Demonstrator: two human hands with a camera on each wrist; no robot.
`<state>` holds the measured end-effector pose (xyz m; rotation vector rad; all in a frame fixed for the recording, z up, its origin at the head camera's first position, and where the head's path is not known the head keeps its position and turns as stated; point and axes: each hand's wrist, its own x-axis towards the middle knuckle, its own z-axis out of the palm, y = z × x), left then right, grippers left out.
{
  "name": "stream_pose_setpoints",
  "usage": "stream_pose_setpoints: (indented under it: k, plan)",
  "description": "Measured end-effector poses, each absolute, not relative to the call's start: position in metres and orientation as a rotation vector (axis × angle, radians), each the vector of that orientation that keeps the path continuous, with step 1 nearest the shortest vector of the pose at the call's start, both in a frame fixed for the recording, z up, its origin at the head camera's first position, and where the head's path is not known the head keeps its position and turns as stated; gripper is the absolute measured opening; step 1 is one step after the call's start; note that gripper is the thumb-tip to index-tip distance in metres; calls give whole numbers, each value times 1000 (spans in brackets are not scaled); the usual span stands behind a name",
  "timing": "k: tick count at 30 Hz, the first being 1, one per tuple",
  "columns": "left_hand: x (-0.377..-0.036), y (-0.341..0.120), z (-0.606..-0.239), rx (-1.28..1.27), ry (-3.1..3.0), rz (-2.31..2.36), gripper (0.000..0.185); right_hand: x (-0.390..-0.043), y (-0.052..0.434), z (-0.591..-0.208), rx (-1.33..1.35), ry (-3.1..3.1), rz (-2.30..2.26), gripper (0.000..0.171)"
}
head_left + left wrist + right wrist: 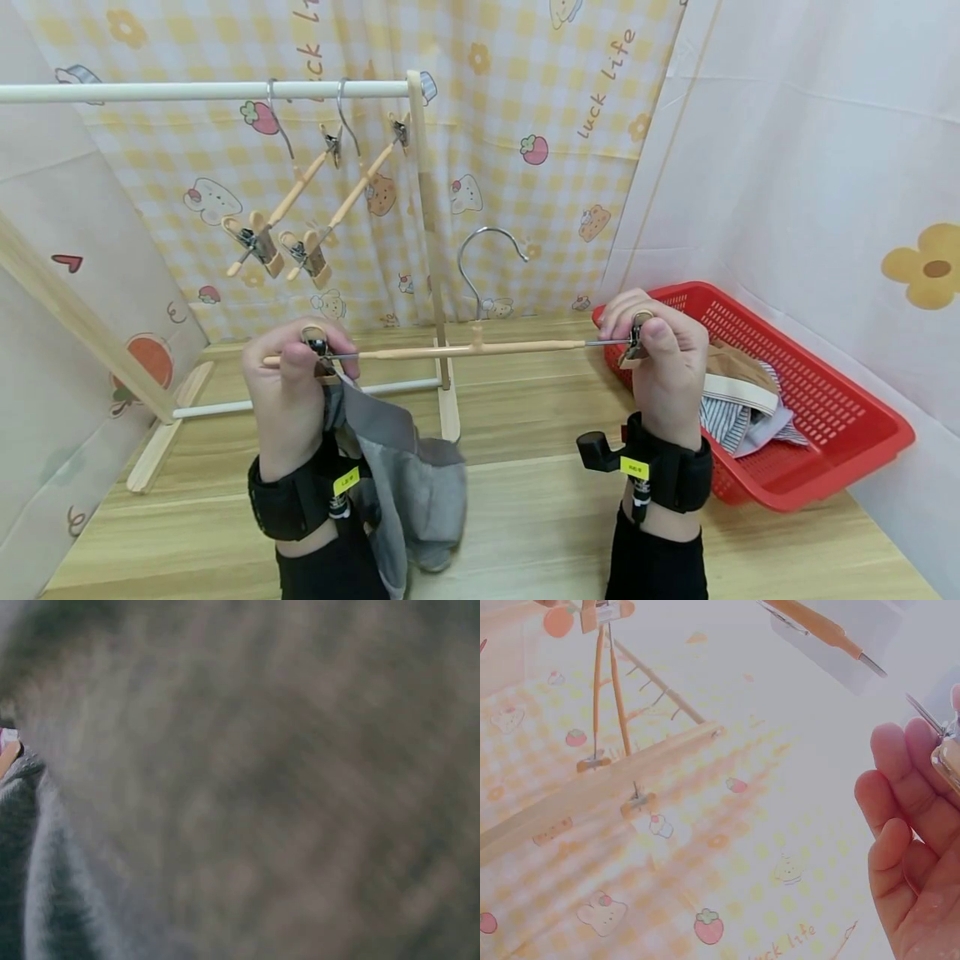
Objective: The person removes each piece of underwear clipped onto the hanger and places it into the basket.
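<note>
Checked curtain behind; head view alone shows both hands' fingers pinching hanger (480, 348) clips.

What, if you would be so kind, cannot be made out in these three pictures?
- Left wrist view: almost wholly blurred grey garment against the lens; the left hand is unseen there.
- Head view: whether the left clip bites the garment is hidden by fingers.
- Right wrist view: the right clip is cut off by the edge; the right hand shows only partly.

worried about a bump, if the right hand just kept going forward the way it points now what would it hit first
Probably the red basket: the right hand pinches the hanger clip right over its near rim. Depth is unclear; the curtain lies beyond.
</note>
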<state>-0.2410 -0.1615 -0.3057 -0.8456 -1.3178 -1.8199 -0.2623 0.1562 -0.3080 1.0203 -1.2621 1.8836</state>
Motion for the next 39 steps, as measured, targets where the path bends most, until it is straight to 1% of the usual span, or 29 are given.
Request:
stream_pose_setpoints:
  k: [13, 17, 26, 39]
  plan:
    - [-241, -161, -306, -829, -1319, -1816, 63, -262, 156, -307, 1051, -1280, 1928, 45]
    - [-241, -162, -306, -817, -1316, -1822, 63, -261, 155, -306, 1042, -1330, 1931, 44]
    - [-240, -162, -304, -776, -1268, -1911, 58, -259, 154, -307, 995, -1377, 1943, 39]
    - [-240, -159, -301, -800, -1310, -1855, 52, -261, 158, -308, 929, -1400, 1934, 40]
